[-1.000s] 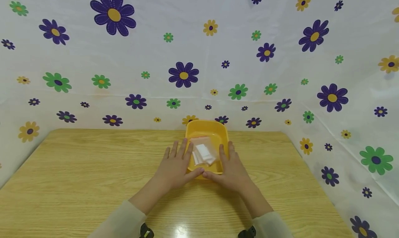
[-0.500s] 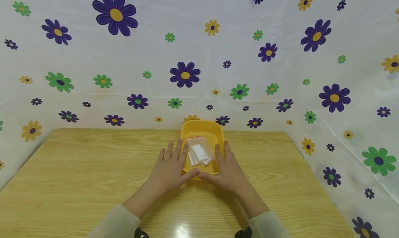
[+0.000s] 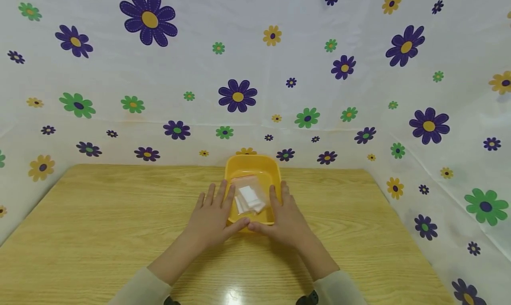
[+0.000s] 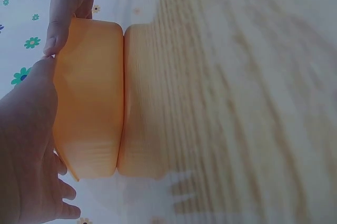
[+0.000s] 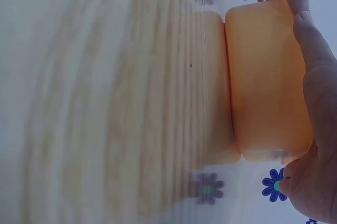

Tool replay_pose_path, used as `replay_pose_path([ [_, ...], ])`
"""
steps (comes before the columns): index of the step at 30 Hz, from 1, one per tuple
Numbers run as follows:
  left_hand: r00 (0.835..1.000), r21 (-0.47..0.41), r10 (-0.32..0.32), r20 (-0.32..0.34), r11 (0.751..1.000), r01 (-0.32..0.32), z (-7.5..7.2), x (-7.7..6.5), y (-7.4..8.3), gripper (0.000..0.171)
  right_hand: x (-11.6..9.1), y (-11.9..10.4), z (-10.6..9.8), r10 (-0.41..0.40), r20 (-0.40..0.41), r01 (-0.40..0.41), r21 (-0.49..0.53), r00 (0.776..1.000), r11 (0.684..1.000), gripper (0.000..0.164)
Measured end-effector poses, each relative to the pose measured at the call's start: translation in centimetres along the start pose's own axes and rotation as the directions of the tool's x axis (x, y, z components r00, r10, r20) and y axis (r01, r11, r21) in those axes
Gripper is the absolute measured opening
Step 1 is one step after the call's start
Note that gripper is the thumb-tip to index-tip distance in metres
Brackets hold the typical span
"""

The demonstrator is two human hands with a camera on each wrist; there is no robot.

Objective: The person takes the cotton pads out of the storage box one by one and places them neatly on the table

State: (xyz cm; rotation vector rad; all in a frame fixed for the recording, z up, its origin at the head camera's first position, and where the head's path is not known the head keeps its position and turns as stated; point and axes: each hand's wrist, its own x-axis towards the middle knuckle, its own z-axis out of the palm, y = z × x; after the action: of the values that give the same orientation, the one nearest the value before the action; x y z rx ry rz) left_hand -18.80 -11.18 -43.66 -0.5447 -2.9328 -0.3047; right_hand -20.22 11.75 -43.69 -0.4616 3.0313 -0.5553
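Observation:
A yellow plastic tub (image 3: pixel 252 164) stands on the wooden table near its back edge. Inside lies a clear zip bag (image 3: pixel 258 186) with a red strip along its top and flat white pieces (image 3: pixel 249 194) in it. My left hand (image 3: pixel 208 220) rests along the tub's left side with straight, spread fingers. On the opposite side, my right hand (image 3: pixel 288 223) touches the tub in the same manner. Both thumbs meet at the near rim. In the left wrist view, the tub's front wall (image 4: pixel 89 97) sits on the table, below the thumbs.
The wooden table (image 3: pixel 119 216) stretches to both sides of the tub. A white sheet (image 3: pixel 191 69) printed with purple, green and yellow flowers hangs behind the table and along its right side.
The tub has slid left across the table with the bag inside it. Both hands have moved left along with it, keeping the same pose.

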Motion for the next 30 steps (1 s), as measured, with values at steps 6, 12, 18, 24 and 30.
replay_pose_path([
  [6,1.0,-0.008,-0.002,-0.009,1.0,0.002,-0.3,-0.5,-0.4,0.1,0.3,-0.5,0.2,-0.01,0.002,0.01,-0.012,1.0,1.0,0.124],
  [12,1.0,0.005,-0.018,-0.001,1.0,0.018,-0.3,-1.0,-1.1,0.101,0.5,-1.1,0.4,-0.031,0.011,0.032,-0.014,0.999,0.999,0.124],
  [18,1.0,0.01,-0.026,0.0,1.0,0.026,-0.4,-1.4,-1.6,0.101,0.5,-1.7,0.6,-0.042,0.015,0.042,-0.004,0.999,0.999,0.124],
  [24,0.999,0.016,-0.035,-0.007,0.999,0.035,-0.5,-1.9,-1.9,0.101,0.6,-2.3,0.8,-0.05,0.023,0.05,-0.017,0.998,0.999,0.124],
  [30,0.999,0.02,-0.031,-0.02,0.999,0.031,-0.8,-2.4,-2.3,0.1,0.5,-3.0,0.8,-0.05,0.032,0.051,-0.009,0.998,0.999,0.125],
])
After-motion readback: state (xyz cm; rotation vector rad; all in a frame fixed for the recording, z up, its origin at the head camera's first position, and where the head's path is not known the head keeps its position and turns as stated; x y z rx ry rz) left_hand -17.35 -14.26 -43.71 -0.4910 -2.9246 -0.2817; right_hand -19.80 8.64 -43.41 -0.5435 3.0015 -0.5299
